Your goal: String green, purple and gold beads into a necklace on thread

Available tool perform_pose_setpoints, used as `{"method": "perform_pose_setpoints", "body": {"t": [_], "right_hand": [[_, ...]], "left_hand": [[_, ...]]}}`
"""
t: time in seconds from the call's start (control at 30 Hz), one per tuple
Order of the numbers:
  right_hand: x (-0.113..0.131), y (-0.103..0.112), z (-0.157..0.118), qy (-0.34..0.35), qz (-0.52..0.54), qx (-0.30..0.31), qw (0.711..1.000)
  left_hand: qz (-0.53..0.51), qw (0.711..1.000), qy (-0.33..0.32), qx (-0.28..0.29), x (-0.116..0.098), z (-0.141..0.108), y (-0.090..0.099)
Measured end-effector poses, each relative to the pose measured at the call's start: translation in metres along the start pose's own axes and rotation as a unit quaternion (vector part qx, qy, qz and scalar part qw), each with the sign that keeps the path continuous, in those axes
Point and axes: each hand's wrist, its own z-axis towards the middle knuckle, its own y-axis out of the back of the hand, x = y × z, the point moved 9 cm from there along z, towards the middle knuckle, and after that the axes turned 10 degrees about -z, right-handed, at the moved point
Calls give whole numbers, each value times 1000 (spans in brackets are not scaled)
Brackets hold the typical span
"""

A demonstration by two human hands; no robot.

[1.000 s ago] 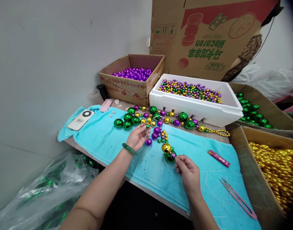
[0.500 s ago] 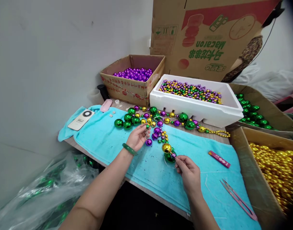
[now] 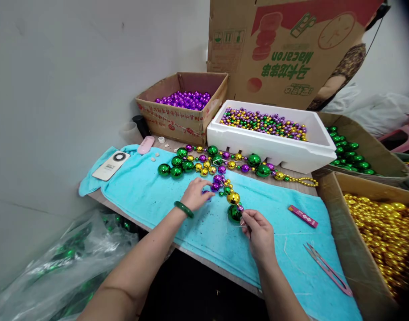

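Observation:
My right hand (image 3: 258, 232) pinches the end of a clear bead string near a small purple bead (image 3: 240, 208). A large gold bead (image 3: 233, 198) sits just above that, and a large green bead (image 3: 234, 214) lies beside the fingertips. My left hand (image 3: 198, 194), with a green bangle (image 3: 183, 209) at the wrist, reaches over the towel with thumb and fingers apart. Its fingertips are at a cluster of purple beads (image 3: 216, 183); whether they touch is unclear. Loose large green beads (image 3: 176, 171) and gold beads (image 3: 204, 171) lie beyond it.
A finished-looking bead strand (image 3: 263, 170) lies along a white foam box (image 3: 271, 151) of mixed small beads. Cardboard boxes hold purple beads (image 3: 184, 100), green beads (image 3: 349, 154) and gold beads (image 3: 380, 236). On the turquoise towel (image 3: 204, 236) are pink snips (image 3: 328, 269) and a phone (image 3: 111, 166).
My left hand has turned palm-down, its fingers opening and moving to the purple beads; the small green bead at its fingertips no longer shows there. My right hand keeps its pinch, slightly lower left.

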Motion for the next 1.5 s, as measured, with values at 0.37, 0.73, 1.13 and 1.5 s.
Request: {"method": "perform_pose_setpoints", "body": {"t": [0.37, 0.73, 1.13, 1.5], "right_hand": [[-2, 1, -2, 5, -22, 12, 1000], [1, -1, -6, 10, -32, 18, 999], [2, 3, -7, 18, -64, 14, 998], [3, 5, -6, 27, -71, 15, 997]], "left_hand": [[-349, 924, 149, -52, 37, 2, 2], [-653, 728, 201, -48, 31, -3, 5], [-670, 709, 209, -60, 28, -3, 10], [-658, 731, 172, -51, 24, -1, 16]]}}
